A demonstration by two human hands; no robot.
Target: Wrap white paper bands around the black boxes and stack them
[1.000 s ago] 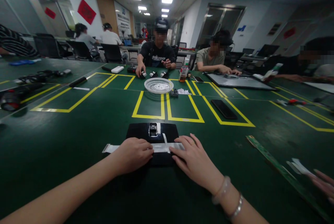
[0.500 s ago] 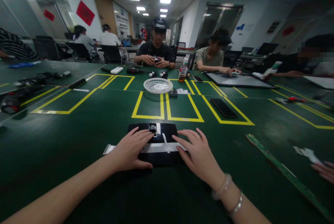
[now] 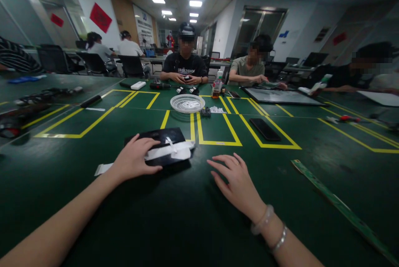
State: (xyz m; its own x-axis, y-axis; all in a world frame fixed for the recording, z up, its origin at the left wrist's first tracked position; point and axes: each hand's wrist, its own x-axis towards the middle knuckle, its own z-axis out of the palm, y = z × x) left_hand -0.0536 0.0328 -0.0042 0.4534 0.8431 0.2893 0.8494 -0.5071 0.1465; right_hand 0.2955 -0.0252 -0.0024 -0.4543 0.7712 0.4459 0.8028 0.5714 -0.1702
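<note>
A flat black panel (image 3: 170, 135) is tilted above the green table, its right end raised. Across it runs a white flat ribbon cable (image 3: 162, 152), whose end sticks out to the left beneath my wrist. My left hand (image 3: 134, 157) grips the panel at its left side, fingers over the top and thumb along the near edge. To the right, my right hand (image 3: 234, 182) hovers apart from the panel, fingers spread and holding nothing. A bracelet and a beaded band circle that wrist.
Yellow tape outlines (image 3: 220, 143) mark the table. Beyond the panel stand a white plastic basket (image 3: 187, 103) and a bottle (image 3: 217, 88). A black phone (image 3: 264, 129) and a long green circuit board strip (image 3: 336, 204) lie at the right. Several people sit around the table.
My left hand has lifted and turned the black panel, carrying it left and away from me. My right hand has let go and stays nearly in place. A co-worker's hand at far right has left view.
</note>
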